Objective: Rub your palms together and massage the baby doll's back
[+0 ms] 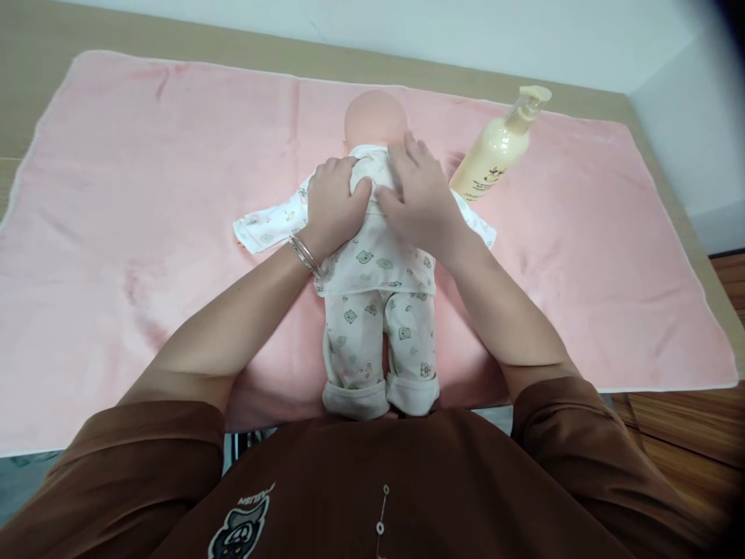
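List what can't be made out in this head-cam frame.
Head view only:
- Doll: face turned down into the pink blanket; upper back covered by left hand and right hand.
- Pump bottle: label print too small to read; base hidden behind the right hand.
- Doll's feet: partly hidden by the brown shirt.

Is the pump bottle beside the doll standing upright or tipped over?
Tipped: the pump bottle lies slanted on the pink towel, its pump head pointing to the far right, next to the doll.
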The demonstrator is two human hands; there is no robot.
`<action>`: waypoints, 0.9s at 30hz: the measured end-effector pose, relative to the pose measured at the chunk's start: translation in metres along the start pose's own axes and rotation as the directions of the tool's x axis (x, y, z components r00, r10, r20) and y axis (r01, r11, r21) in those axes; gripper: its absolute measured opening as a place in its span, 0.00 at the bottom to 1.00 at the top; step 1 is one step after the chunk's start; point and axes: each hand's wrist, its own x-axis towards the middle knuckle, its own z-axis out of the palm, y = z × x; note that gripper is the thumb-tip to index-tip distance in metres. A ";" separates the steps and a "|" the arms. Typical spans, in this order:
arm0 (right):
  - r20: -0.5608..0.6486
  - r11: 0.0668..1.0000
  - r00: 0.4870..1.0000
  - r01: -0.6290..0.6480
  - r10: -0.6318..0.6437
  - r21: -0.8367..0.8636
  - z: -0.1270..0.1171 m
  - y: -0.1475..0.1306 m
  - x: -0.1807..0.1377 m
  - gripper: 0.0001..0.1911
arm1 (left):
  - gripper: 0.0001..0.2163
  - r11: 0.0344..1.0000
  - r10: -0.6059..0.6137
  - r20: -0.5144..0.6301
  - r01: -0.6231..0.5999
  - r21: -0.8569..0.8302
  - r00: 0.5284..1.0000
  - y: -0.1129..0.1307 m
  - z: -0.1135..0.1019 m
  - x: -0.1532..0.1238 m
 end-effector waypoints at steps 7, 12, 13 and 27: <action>0.026 0.995 0.997 -0.078 0.079 -0.060 0.012 0.014 0.014 0.30 | 0.19 0.998 -0.038 0.048 0.036 0.048 0.998 0.005 -0.003 -0.001; 0.036 0.996 0.997 -0.068 0.070 -0.058 0.014 0.023 0.019 0.35 | 0.26 0.983 0.025 0.120 -0.046 0.179 0.992 0.012 -0.013 -0.003; 0.043 0.996 0.997 -0.067 0.069 -0.051 0.013 0.023 0.018 0.36 | 0.28 0.976 0.039 0.140 -0.068 0.207 0.989 0.013 -0.015 -0.003; 0.034 0.980 0.997 0.066 -0.074 0.187 -0.069 0.026 0.005 0.22 | 0.19 0.928 -0.208 0.207 0.126 0.350 0.956 0.055 -0.039 0.044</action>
